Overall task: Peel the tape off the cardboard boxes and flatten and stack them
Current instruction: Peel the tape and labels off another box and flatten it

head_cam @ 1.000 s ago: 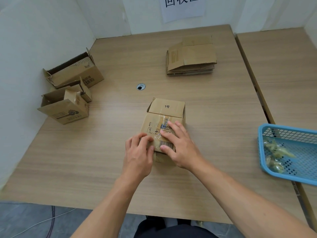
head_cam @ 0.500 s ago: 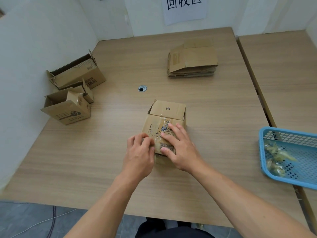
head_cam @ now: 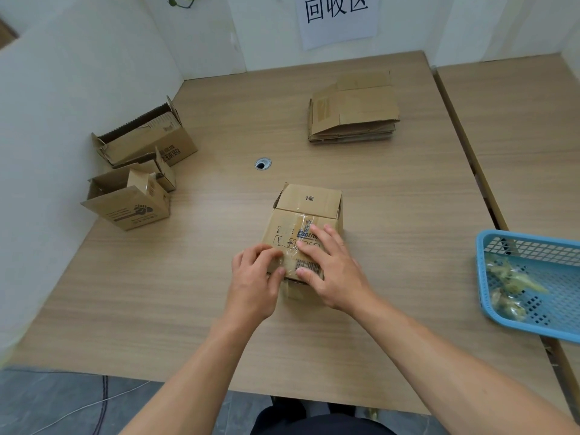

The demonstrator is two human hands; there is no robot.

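A small brown cardboard box (head_cam: 309, 204) marked "1号" lies in the middle of the wooden table (head_cam: 392, 199), with clear tape (head_cam: 303, 229) running along its top. My right hand (head_cam: 329, 268) lies flat on the box, fingers spread over the tape and a barcode label. My left hand (head_cam: 255, 277) is at the box's near left edge, its fingertips curled and pinching at the tape there. A stack of flattened boxes (head_cam: 353, 111) lies at the back of the table.
Two open cardboard boxes (head_cam: 147, 142) (head_cam: 128, 202) stand at the left against the white wall. A blue plastic basket (head_cam: 533, 281) with crumpled tape sits at the right edge. A cable hole (head_cam: 262, 163) is behind the box. A second table (head_cam: 518, 120) adjoins at the right.
Both hands stay on the box with only slight finger shifts. The head camera has tilted, so the whole scene sits a little lower in view.
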